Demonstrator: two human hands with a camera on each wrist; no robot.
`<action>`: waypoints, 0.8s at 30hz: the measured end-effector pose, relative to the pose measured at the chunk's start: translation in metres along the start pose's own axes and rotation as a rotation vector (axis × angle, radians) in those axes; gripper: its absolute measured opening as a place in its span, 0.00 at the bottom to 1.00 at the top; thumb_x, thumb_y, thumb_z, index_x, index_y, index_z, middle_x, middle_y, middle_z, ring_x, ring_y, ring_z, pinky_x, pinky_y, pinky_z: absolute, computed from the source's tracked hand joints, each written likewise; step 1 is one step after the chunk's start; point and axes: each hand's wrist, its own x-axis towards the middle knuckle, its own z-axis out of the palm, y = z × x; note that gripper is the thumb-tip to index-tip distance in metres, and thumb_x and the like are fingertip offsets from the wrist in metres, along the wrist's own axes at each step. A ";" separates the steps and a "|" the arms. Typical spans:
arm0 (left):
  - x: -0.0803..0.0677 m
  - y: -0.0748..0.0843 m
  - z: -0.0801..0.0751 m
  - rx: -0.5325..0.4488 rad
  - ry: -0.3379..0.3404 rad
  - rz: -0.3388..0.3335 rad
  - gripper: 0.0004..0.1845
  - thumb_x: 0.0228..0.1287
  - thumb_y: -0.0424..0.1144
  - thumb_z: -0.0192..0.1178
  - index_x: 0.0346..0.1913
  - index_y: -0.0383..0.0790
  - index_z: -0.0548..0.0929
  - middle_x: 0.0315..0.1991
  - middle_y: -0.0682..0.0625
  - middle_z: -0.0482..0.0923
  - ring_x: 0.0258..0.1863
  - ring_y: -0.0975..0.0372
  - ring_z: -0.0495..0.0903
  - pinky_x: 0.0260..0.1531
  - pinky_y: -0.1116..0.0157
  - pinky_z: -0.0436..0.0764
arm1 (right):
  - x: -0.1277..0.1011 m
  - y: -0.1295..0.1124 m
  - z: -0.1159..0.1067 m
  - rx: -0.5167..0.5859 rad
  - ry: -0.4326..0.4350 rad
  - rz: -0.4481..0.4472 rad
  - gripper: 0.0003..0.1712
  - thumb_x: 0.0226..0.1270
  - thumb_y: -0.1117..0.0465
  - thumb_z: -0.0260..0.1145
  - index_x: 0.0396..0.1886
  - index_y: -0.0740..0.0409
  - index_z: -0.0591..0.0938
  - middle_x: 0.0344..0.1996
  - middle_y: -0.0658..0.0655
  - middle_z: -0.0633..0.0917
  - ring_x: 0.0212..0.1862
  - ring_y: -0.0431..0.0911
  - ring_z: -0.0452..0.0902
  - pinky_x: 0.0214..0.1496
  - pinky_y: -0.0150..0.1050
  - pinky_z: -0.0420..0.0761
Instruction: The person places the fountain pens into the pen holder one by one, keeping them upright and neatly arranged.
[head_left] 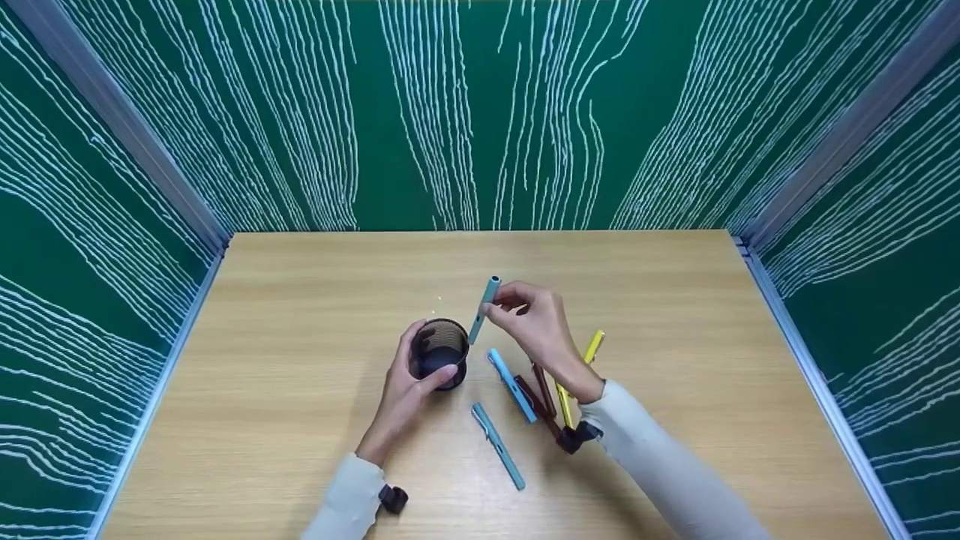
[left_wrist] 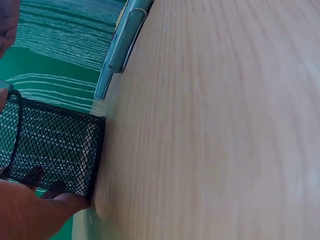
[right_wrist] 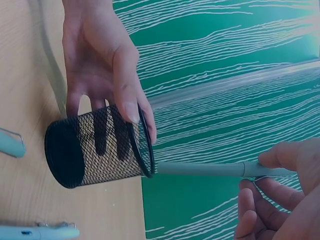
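My left hand grips a black mesh pen cup, its thumb near the front rim and fingers round the far side. In the right wrist view the cup stands with its base at the tabletop. My right hand pinches a teal pen between thumb and fingers. That pen is tilted, its lower end right at the cup's right rim. A second teal pen lies on the table nearer the front, and a light blue pen lies right of the cup.
Dark brown pens and yellow pens lie close together under my right forearm, partly hidden by it. The wooden table is bounded by green walls with white wavy lines. Dark wrist devices sit at both cuffs.
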 end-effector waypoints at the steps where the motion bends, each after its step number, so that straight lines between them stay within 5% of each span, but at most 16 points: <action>1: 0.000 0.000 0.000 -0.002 -0.001 0.001 0.47 0.68 0.36 0.78 0.85 0.48 0.64 0.80 0.44 0.70 0.80 0.47 0.68 0.83 0.42 0.57 | 0.000 0.000 0.002 0.002 -0.002 0.001 0.04 0.71 0.60 0.78 0.42 0.53 0.94 0.37 0.48 0.92 0.43 0.46 0.86 0.49 0.49 0.86; 24: 0.000 -0.002 0.001 -0.069 -0.005 0.003 0.50 0.66 0.35 0.79 0.86 0.45 0.63 0.81 0.43 0.69 0.81 0.48 0.67 0.83 0.46 0.59 | -0.022 0.039 0.028 -0.036 -0.082 0.055 0.03 0.67 0.61 0.79 0.36 0.53 0.92 0.32 0.46 0.91 0.39 0.43 0.86 0.47 0.40 0.86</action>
